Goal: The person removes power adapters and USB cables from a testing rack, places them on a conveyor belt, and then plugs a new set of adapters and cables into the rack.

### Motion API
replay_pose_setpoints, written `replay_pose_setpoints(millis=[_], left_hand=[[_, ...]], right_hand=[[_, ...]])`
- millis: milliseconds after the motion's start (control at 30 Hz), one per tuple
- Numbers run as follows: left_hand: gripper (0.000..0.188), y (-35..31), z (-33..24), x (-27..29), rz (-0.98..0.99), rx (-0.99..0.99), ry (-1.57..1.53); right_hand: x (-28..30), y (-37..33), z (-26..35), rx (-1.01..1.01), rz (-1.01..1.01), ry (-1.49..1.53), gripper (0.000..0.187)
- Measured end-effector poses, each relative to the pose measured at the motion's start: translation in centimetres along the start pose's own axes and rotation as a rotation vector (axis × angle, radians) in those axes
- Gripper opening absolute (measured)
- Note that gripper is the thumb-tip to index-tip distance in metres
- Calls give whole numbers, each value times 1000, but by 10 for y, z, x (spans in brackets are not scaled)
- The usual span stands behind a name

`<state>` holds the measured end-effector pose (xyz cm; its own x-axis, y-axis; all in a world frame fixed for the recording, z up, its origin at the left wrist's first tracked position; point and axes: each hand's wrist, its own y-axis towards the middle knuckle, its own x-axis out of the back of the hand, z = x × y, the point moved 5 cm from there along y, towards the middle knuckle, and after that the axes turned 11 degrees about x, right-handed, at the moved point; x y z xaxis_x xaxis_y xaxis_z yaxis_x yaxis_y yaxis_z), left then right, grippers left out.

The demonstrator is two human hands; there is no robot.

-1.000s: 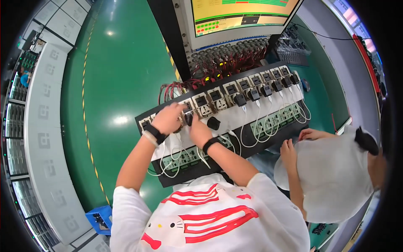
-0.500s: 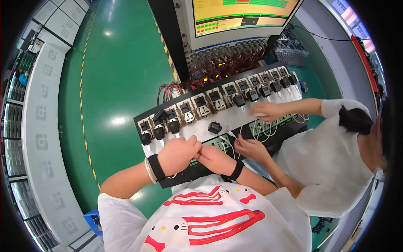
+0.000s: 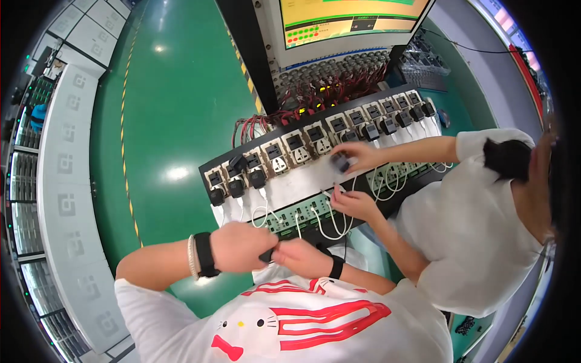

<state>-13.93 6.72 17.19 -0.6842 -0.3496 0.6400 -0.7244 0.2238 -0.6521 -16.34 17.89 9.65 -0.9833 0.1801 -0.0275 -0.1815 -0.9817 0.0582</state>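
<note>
Close to my body, in front of the bench edge, my left hand (image 3: 245, 247) and my right hand (image 3: 302, 257) meet with fingers curled. Between them they hold a small black block (image 3: 267, 256); fingers cover most of it, so its exact kind is hidden. Beyond them is the green circuit-board strip (image 3: 289, 225) with white cables plugged in. Behind that runs a white ledge (image 3: 290, 180) below a row of sockets (image 3: 295, 147). Several black power adapters (image 3: 257, 177) with white cables sit in sockets at the left and right.
At my right a co-worker's hand (image 3: 361, 156) holds a black adapter (image 3: 340, 162), blurred; their other hand (image 3: 357, 204) is at the green strip by a white cable. A monitor (image 3: 351, 24) stands behind red wiring (image 3: 324, 103). White cabinets (image 3: 66, 181) line the left.
My hands have drawn back from the bench edge toward my body, and the black block between them now shows. The co-worker has picked up the adapter that lay on the white ledge.
</note>
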Motion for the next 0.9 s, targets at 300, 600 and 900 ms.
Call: replay_pose_setpoints(millis=[300, 600, 900], left_hand=[[27, 18, 6, -14, 147, -189, -31], [42, 9, 44, 12, 70, -201, 28], [51, 159, 88, -14, -434, 7, -302]], right_hand=[[-9, -16, -20, -43, -31, 47, 26], [25, -68, -58, -69, -301, -18, 24], [67, -20, -56, -236, -287, -1153, 15]])
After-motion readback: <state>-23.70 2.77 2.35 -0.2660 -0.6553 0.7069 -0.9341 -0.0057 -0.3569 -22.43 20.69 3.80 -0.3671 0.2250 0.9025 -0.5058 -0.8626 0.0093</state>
